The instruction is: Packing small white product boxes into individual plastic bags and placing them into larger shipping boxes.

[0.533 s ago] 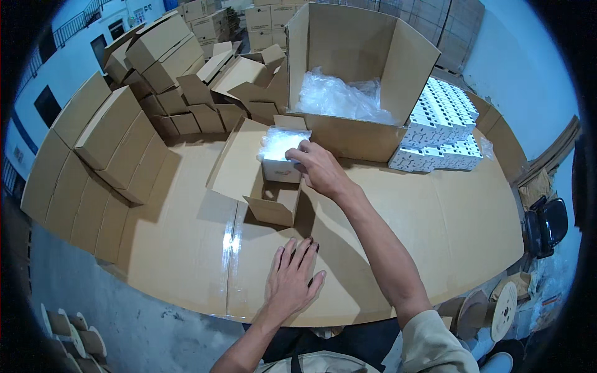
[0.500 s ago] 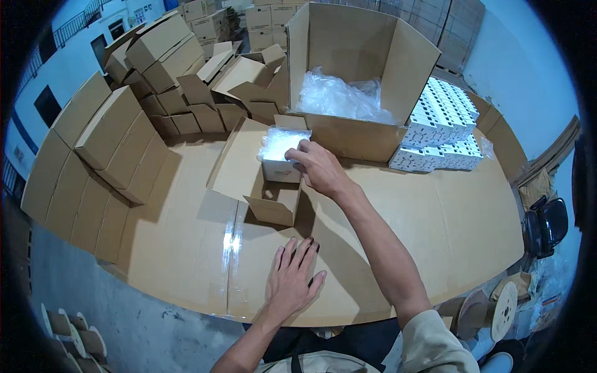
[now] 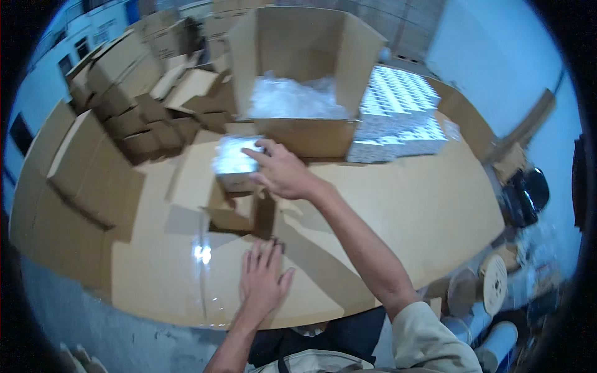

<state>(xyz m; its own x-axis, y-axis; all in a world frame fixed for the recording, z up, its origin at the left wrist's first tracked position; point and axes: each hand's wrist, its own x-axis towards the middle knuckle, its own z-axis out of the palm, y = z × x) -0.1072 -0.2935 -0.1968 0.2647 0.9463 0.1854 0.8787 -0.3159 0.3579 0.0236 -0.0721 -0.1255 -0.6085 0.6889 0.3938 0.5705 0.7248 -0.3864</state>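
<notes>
A white box [image 3: 238,183] with clear bubble wrap [image 3: 234,155] on top sits in the far part of an open brown carton [image 3: 231,219]. The carton's side flap [image 3: 194,177] lies folded out to the left. My right hand [image 3: 283,171] is at the white box's right edge, index finger over the wrap and thumb lower against the side. It appears to grip that edge, though the picture is blurred. Palm down, my left hand [image 3: 264,276] rests on the cardboard-covered table [image 3: 367,236] just nearer than the carton, its fingers stretched out.
Behind the small carton stands a large open box [image 3: 298,138] filled with clear plastic wrap [image 3: 298,98]. White patterned boxes [image 3: 398,115] are stacked to its right. Brown cartons [image 3: 93,168] line the left side, with more open cartons [image 3: 193,90] behind. Spools [image 3: 494,285] stand beyond the table's right edge.
The whole view has shifted, so the scene sits farther left. My right index finger reaches out straighter over the wrap. My left hand stays flat on the table.
</notes>
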